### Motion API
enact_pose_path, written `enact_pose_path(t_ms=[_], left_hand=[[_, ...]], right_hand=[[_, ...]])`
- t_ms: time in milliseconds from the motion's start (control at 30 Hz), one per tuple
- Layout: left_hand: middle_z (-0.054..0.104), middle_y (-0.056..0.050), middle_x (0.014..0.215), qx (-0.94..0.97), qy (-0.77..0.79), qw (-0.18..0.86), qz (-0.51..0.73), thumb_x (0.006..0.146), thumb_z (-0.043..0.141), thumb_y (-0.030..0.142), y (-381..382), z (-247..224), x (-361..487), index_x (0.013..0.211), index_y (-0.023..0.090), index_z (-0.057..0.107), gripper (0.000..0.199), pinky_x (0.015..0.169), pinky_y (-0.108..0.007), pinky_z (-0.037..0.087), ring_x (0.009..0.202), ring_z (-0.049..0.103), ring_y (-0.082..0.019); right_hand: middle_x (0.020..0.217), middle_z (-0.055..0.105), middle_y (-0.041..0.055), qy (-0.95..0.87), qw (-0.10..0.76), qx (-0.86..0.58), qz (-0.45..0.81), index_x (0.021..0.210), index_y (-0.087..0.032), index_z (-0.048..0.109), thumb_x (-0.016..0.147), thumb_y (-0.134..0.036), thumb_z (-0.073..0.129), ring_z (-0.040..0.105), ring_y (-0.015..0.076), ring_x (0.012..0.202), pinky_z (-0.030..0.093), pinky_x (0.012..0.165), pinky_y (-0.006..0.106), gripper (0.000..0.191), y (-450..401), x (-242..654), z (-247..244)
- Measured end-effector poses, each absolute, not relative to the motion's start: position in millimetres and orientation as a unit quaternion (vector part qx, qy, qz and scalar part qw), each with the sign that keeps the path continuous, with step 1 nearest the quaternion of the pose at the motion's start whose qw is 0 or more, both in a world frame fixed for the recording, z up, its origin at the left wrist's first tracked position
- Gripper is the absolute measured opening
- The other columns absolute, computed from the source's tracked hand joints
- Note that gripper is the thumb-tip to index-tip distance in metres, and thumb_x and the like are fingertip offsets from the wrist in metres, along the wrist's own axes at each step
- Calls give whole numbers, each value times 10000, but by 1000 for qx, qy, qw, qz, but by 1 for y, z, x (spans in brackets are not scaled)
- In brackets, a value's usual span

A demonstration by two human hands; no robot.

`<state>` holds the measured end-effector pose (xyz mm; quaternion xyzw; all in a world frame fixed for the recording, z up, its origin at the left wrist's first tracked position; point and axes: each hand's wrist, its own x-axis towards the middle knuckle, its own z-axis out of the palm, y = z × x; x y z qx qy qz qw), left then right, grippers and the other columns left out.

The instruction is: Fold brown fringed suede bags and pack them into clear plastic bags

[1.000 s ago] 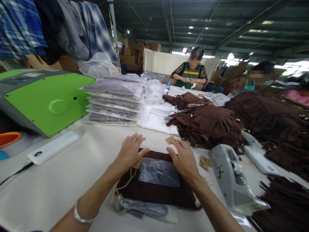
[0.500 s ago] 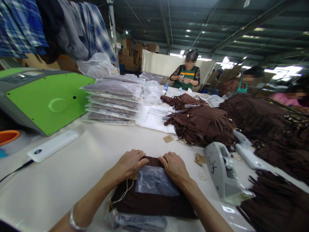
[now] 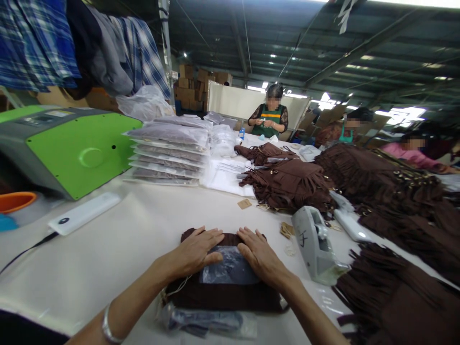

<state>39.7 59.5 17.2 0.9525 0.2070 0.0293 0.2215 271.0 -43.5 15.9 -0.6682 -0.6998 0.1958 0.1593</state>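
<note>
A dark brown fabric bag lies folded flat on the table in front of me. On top of it rests a clear plastic packet with a small printed mark. My left hand presses flat on the bag's left side, fingers stretched and thumb at the packet's edge. My right hand lies on the right side in the same way, its thumb over the packet. A pale string trails from the bag at the left. Nearer me, a plastic-wrapped strip lies along the bag's front edge.
A grey tape dispenser stands right, beside brown fringed bags. Bagged garments are stacked behind, near a green machine. A white device and brown tags lie on the table. Co-workers are at the far side.
Both hands have flattened out over the bag, the fingers now more extended and the left hand further over it. The view has shifted slightly to the right.
</note>
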Motion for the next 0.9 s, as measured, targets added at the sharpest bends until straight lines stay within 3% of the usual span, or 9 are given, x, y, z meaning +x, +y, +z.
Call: enact_pose_path(t_ms=[100, 233, 433, 600, 767, 900], left_hand=[[366, -56, 1510, 959, 189, 211, 23, 951, 280, 617, 54, 19, 32, 1457, 272, 340, 616, 1167, -433, 160, 1404, 303, -223], [254, -87, 1555, 949, 262, 152, 87, 946, 269, 628, 70, 4, 26, 1476, 234, 298, 662, 1165, -473, 156, 1431, 232, -243], [318, -159, 1517, 915, 368, 149, 76, 957, 240, 594, 92, -28, 23, 1451, 110, 350, 700, 1142, -453, 241, 1411, 282, -267], [331, -105, 1520, 927, 337, 155, 59, 964, 217, 591, 79, -29, 22, 1453, 176, 354, 656, 1156, -472, 175, 1419, 267, -247], [314, -99, 1529, 933, 322, 151, 62, 956, 224, 617, 71, -24, 22, 1467, 199, 320, 668, 1159, -469, 137, 1422, 259, -234], [287, -104, 1540, 933, 326, 129, 82, 941, 239, 642, 65, -19, 21, 1480, 205, 290, 696, 1160, -477, 128, 1426, 248, -247]], right_hand=[[1498, 386, 86, -711, 176, -655, 188, 1417, -183, 430, 967, -531, 308, 257, 220, 1422, 100, 1187, 477, 582, -51, 271, 15], [1524, 333, 100, -661, 266, -680, 171, 1437, -152, 391, 967, -534, 247, 209, 212, 1438, 113, 1187, 485, 623, -52, 292, 19], [1535, 292, 151, -524, 391, -741, 156, 1454, -81, 340, 925, -627, 190, 202, 237, 1440, 149, 1186, 466, 774, -67, 314, -6], [1542, 274, 145, -513, 343, -770, 160, 1465, -81, 314, 943, -577, 196, 169, 228, 1448, 115, 1188, 461, 730, -76, 289, -39], [1554, 241, 144, -555, 267, -779, 117, 1472, -70, 286, 952, -527, 272, 119, 235, 1457, 66, 1184, 487, 693, -75, 270, -41], [1565, 214, 132, -539, 300, -772, 151, 1492, -94, 235, 960, -526, 224, 119, 216, 1457, 70, 1188, 483, 686, -78, 278, -32]])
